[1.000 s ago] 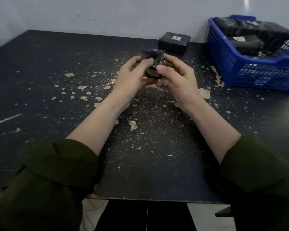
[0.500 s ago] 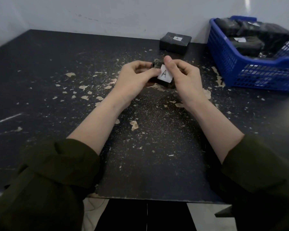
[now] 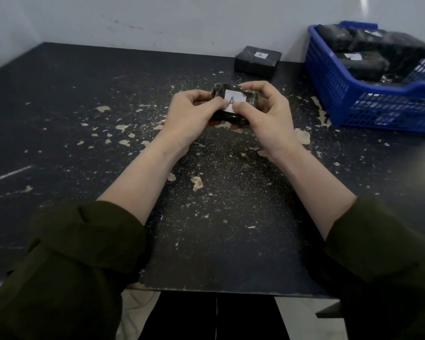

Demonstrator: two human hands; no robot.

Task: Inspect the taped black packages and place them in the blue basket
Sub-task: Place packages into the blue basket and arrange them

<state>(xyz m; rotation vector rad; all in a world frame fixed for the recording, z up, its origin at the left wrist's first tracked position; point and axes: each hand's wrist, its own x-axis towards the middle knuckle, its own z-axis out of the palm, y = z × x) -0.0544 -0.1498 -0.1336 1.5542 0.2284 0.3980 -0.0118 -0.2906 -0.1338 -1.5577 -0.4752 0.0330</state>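
Head view: I am reading "A" on the white label (image 3: 232,100) of the glossy, tape-wrapped black package (image 3: 217,92); both grips, left hand (image 3: 189,115) and right hand (image 3: 268,119), are clutching it over the surface (image 3: 84,82), left of the blue basket (image 3: 390,111).

Held package (image 3: 218,92): white label (image 3: 233,97) reading "A"; far package (image 3: 254,66), lying at the far edge of the table (image 3: 84,82): small label (image 3: 260,54) likewise reading "A".
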